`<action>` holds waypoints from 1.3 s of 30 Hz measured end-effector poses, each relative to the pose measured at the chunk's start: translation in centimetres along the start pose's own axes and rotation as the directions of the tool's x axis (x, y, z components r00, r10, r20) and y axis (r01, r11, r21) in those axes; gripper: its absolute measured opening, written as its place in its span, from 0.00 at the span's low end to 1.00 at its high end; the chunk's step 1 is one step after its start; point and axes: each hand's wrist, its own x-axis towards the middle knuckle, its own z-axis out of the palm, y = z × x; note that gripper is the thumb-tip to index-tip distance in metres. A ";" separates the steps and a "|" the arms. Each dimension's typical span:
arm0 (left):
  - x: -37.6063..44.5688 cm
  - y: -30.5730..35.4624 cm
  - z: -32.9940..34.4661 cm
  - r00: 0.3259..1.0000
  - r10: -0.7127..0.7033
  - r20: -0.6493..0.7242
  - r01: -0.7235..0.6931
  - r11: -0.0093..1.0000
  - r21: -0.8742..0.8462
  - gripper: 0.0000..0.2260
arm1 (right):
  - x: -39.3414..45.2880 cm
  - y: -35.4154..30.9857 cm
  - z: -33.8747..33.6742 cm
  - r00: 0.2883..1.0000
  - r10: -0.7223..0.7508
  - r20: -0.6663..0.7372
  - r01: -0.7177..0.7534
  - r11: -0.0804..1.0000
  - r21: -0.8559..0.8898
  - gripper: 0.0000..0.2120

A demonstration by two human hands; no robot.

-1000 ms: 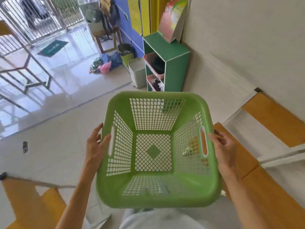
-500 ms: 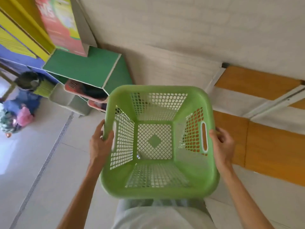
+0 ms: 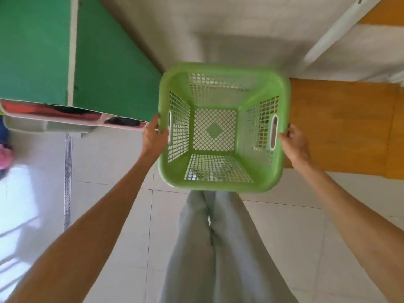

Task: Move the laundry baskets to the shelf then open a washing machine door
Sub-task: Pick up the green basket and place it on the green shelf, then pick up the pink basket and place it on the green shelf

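Observation:
An empty light-green laundry basket (image 3: 223, 180) with mesh walls hangs in front of me, low over the floor, its opening facing up. My left hand (image 3: 154, 136) grips its left rim by the handle slot. My right hand (image 3: 295, 143) grips the right rim by the other slot. The green shelf unit (image 3: 39, 51) stands just left of the basket, seen from above. A pink basket (image 3: 72, 117) with dark laundry pokes out of the shelf's front.
An orange bench or panel (image 3: 341, 123) lies right of the basket, with a white bar (image 3: 336, 31) crossing above it. A grey bin (image 3: 43, 126) sits beside the shelf. My legs in grey trousers (image 3: 216, 248) stand on the pale tiled floor. The wall is straight ahead.
I have come up to the shelf and now look down on it. The basket has been lowered and held further out, both hands still on its rims.

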 end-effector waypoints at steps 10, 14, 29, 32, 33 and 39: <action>11.2 -3.0 4.5 0.986 -0.064 0.153 0.083 0.990 -0.117 0.18 | 11.9 1.4 5.8 0.986 0.068 0.152 -0.057 0.995 -0.081 0.21; 13.2 -2.6 4.7 0.966 -0.038 0.254 0.086 0.979 -0.182 0.20 | 13.4 1.0 6.6 0.975 0.102 0.198 -0.094 0.994 -0.047 0.22; 1.5 10.2 -4.4 0.904 0.135 0.406 -0.113 0.990 -0.079 0.33 | -4.7 -9.4 -0.1 0.980 0.159 0.123 -0.159 0.987 -0.011 0.33; -4.7 14.9 -6.6 0.861 0.237 0.450 -0.273 0.962 0.015 0.35 | -12.0 -10.4 -4.1 0.984 0.162 0.069 -0.167 0.983 0.074 0.35; -6.3 16.2 -6.9 0.837 0.264 0.480 -0.318 0.947 0.035 0.36 | -14.4 -10.1 -5.3 0.984 0.166 0.064 -0.172 0.980 0.100 0.35; -13.9 24.2 -3.7 0.629 0.387 0.674 -0.539 0.842 0.018 0.51 | -25.0 -3.8 -14.8 0.979 0.185 -0.083 -0.159 0.953 0.256 0.24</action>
